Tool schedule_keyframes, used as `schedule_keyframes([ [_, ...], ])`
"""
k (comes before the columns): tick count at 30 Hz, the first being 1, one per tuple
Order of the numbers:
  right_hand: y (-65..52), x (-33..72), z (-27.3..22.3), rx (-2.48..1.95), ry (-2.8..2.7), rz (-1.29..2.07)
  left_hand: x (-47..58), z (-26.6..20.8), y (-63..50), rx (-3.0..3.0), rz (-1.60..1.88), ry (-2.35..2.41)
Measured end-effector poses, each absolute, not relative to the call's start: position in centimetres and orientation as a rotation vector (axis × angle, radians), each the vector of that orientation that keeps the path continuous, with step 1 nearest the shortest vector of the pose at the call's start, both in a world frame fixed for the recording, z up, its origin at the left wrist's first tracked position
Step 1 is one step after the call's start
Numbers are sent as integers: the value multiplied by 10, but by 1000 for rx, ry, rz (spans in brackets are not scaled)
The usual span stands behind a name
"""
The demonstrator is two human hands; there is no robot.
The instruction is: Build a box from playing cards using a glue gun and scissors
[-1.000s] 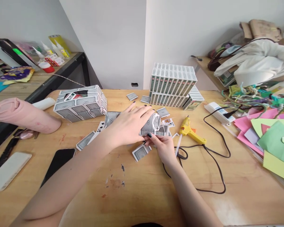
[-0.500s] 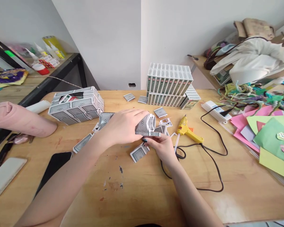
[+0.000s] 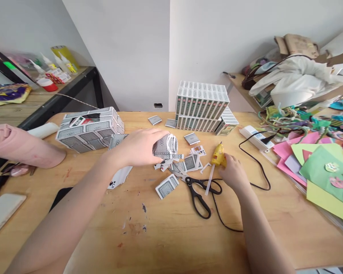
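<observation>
My left hand [image 3: 135,148] is curled over a rounded piece made of grey-patterned playing cards [image 3: 166,145], holding it from above. My right hand [image 3: 233,169] has its fingers wrapped around the handle of a yellow hot glue gun [image 3: 218,154], which points away from me. A clear glue stick [image 3: 209,182] sticks out behind the gun. Between my hands lie black-handled scissors [image 3: 201,205], blades partly over loose cards. A small stack of cards [image 3: 167,186] rests in front of the rounded piece. Fanned cards [image 3: 120,177] show below my left wrist.
A card-covered box [image 3: 88,131] stands at the left, near a pink roll [image 3: 25,146]. Stacked card packs [image 3: 201,104] stand at the back. A white power strip [image 3: 255,137] and coloured paper [image 3: 326,167] lie right, with the black cord [image 3: 264,175] looping across the table.
My right hand has left the rounded card piece and moved right onto the glue gun. The scissors are now uncovered. My left hand still holds the card piece, slightly left of before.
</observation>
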State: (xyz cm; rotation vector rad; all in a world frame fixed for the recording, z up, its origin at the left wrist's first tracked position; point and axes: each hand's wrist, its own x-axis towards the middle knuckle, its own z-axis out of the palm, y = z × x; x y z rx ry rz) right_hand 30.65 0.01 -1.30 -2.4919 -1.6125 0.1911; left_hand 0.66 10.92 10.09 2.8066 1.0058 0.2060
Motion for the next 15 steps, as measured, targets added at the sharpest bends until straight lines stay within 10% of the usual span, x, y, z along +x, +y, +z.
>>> schedule_keyframes([
  [15,-10,298,40,-1991,-750,603,2,95,118,2839,481,739],
])
